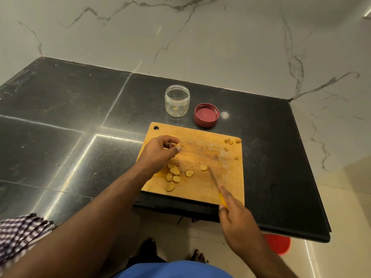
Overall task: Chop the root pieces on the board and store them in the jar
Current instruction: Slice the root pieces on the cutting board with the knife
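Observation:
A wooden cutting board (212, 189) lies on the black counter. Several yellow root slices (176, 179) lie on its left half, and small scraps (230, 141) sit at its far right corner. My left hand (160, 151) hovers over the board's left part and pinches a small root piece (179, 145) between thumb and fingers. My right hand (236, 215) grips a yellow-handled knife (214, 178) at the board's near edge, blade pointing away over the board. A clear jar (177, 100), open and nearly empty, stands behind the board. Its red lid (206, 115) lies upside down beside it.
The black stone counter (70, 121) runs left and meets a marble wall at the back. Its right edge drops off to a tiled floor. A red bucket-like object (279, 243) shows on the floor under the counter edge. A checked cloth (18, 235) lies at the near left.

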The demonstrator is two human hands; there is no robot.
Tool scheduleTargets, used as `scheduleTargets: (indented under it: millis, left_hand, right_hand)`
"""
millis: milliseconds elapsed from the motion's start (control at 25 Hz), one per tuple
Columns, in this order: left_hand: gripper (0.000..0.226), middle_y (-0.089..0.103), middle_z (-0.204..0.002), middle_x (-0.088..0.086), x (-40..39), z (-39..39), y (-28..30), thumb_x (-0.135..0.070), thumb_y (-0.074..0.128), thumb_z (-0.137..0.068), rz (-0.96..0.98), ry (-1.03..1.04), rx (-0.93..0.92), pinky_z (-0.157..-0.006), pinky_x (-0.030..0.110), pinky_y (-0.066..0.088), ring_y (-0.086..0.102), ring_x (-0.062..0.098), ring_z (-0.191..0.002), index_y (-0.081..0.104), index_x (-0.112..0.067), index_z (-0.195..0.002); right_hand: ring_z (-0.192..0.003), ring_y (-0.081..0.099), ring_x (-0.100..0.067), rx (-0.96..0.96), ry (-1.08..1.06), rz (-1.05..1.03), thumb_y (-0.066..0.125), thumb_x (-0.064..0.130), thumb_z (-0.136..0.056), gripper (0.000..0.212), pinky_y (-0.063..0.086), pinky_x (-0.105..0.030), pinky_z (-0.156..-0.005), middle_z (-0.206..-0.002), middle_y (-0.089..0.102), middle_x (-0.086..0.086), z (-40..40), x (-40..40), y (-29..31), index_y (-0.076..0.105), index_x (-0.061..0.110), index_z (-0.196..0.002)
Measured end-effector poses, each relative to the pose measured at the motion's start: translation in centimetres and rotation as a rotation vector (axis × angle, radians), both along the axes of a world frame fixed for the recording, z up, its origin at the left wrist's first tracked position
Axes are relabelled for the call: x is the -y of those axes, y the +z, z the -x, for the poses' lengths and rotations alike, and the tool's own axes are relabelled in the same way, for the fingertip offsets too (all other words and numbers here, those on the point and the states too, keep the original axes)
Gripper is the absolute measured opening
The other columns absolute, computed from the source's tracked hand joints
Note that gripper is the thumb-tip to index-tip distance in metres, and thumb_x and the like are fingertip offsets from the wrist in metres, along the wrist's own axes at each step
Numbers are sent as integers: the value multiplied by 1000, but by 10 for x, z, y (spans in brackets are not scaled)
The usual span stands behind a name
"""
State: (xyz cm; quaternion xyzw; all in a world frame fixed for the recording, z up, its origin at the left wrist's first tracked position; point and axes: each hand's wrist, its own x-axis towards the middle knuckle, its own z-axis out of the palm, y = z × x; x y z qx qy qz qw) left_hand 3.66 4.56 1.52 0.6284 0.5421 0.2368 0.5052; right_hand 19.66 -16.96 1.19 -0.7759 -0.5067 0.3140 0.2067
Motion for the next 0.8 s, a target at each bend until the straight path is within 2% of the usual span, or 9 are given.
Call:
scheduleTargets:
  millis: [80, 160, 280, 360, 480, 560, 640, 680, 800]
  left_hand:
    - [23, 64, -98, -2, 1, -4, 1, -25, 74, -91, 2, -9, -1, -81, 42, 61, 66, 19, -92, 70, -24, -114]
    - [22, 65, -97, -2, 2, -5, 0, -22, 77, -88, 3, -18, -7, -81, 42, 61, 65, 18, -93, 70, -24, -109]
    - [23, 68, -97, -2, 3, -3, -2, -15, 80, -85, 5, -32, -21, -84, 42, 61, 66, 17, -95, 71, -25, -104]
    - [23, 70, -97, -2, 3, -3, -3, -11, 79, -84, 4, -44, -24, -85, 45, 61, 67, 17, -95, 72, -25, -102]
    - [18, 71, -95, -1, 5, -8, -2, -14, 79, -85, 21, -39, -31, -84, 44, 61, 69, 18, -92, 71, -22, -100]
    - [17, 71, -96, -1, 7, -13, -2, -17, 82, -83, 32, -42, -42, -84, 44, 61, 68, 17, -93, 70, -20, -96]
    - [20, 70, -96, 0, 9, -17, -2, -17, 84, -81, 44, -67, -42, -82, 46, 61, 68, 19, -91, 68, -19, -94]
    - [23, 69, -94, 1, 10, -19, -1, -16, 84, -81, 60, -90, -32, -80, 46, 61, 67, 20, -89, 68, -21, -97]
    - [29, 62, -81, 0, 14, -27, 4, -9, 80, -84, 177, -168, 81, -78, 44, 60, 62, 19, -77, 72, -23, -107]
  right_hand:
    - [-105, 43, 18, -64, 104, -8, 38, 29, -104, 53, 39, -5, -85, -125, 37, 26, 18, 0, 4, 19, 44, -151]
    - [-110, 34, 26, -111, 115, -20, 38, 29, -105, 51, 31, 2, -85, -129, 34, 30, 21, -3, 7, 21, 45, -150]
    - [-117, 39, 12, -80, 25, -37, 40, 26, -104, 52, 33, -6, -94, -133, 37, 25, 5, -4, 8, 24, 42, -151]
    - [-112, 42, 7, -34, 17, -29, 40, 26, -104, 53, 35, -9, -91, -133, 42, 20, 0, -3, 7, 23, 40, -152]
    - [-104, 41, 14, -86, 111, 7, 38, 29, -104, 52, 34, -4, -84, -128, 41, 22, 14, -4, 9, 21, 44, -151]
    - [-108, 39, 18, -126, 124, -8, 39, 30, -104, 51, 34, -5, -89, -133, 41, 24, 19, -2, 8, 24, 44, -150]
    - [-113, 44, 12, -162, 27, -31, 42, 28, -103, 50, 38, -10, -94, -138, 45, 20, 8, -2, 8, 29, 43, -149]
    - [-110, 48, 10, -176, -21, -34, 43, 27, -103, 49, 41, -12, -91, -136, 48, 17, 1, -2, 8, 32, 42, -149]
    - [-71, 57, 5, -243, -112, -38, 45, 22, -102, 48, 44, -12, -64, -108, 63, 16, -16, -1, 8, 38, 44, -145]
